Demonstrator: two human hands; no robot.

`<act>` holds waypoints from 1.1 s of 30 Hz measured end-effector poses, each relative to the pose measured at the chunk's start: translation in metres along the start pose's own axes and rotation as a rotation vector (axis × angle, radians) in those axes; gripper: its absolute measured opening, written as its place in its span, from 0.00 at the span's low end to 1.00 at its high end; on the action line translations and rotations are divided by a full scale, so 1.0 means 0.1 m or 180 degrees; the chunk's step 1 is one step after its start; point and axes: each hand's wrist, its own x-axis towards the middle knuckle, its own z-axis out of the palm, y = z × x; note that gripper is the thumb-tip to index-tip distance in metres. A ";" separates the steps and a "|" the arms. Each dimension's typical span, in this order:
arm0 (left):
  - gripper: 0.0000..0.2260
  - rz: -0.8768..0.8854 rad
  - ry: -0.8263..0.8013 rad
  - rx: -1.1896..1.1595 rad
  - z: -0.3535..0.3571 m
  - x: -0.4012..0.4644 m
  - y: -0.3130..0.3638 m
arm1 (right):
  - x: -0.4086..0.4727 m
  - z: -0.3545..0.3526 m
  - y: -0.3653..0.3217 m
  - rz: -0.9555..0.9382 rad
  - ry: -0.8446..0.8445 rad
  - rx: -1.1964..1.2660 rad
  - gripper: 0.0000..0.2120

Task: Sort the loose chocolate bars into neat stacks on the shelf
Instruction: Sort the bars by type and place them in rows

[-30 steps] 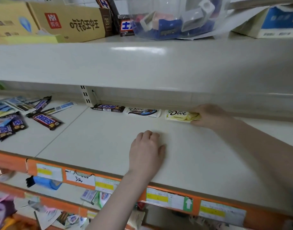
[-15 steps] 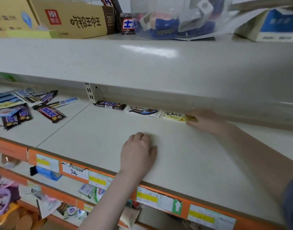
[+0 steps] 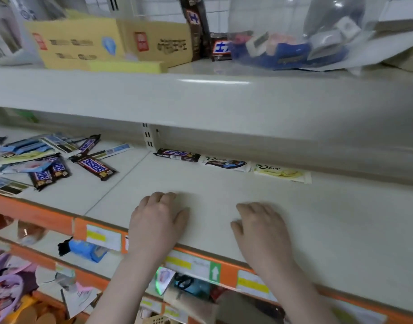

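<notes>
Hands first: our left hand (image 3: pixel 158 218) and right hand (image 3: pixel 262 226) both rest palm-down on the front of the shelf (image 3: pixel 341 230), fingers loosely curled and grasping nothing, probably steadying us between picks. Beyond them, along the back edge, three bars lie end to end in a row: a dark bar (image 3: pixel 177 155), a white-and-brown bar (image 3: pixel 225 163) and a pale yellow bar (image 3: pixel 281 173), each seemingly the start of its own stack so that kinds stay apart. Off to our left, past the shelf seam, the loose pile of bars (image 3: pixel 44 160) lies jumbled and overlapping, a brown Snickers bar (image 3: pixel 95 168) at its near edge. We judge most of the sorting still undone; our left hand sits nearer that pile.
</notes>
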 end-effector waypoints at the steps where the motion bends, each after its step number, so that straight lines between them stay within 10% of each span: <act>1: 0.21 -0.0001 0.0013 -0.0032 -0.04 0.00 -0.16 | -0.02 0.06 -0.18 0.0030 0.0017 0.0027 0.15; 13: 0.20 0.0118 0.0205 0.0063 -0.68 0.32 -2.47 | 0.36 0.58 -2.39 0.0253 0.0023 0.0263 0.20; 25: 0.30 0.0460 0.0013 0.0332 -0.76 1.23 -3.50 | 1.14 0.94 -3.11 0.0246 0.0186 0.0365 0.18; 33: 0.47 0.0798 -0.1390 0.0530 -0.74 1.84 -3.88 | 1.74 1.10 -3.32 0.0181 -0.0118 0.0177 0.18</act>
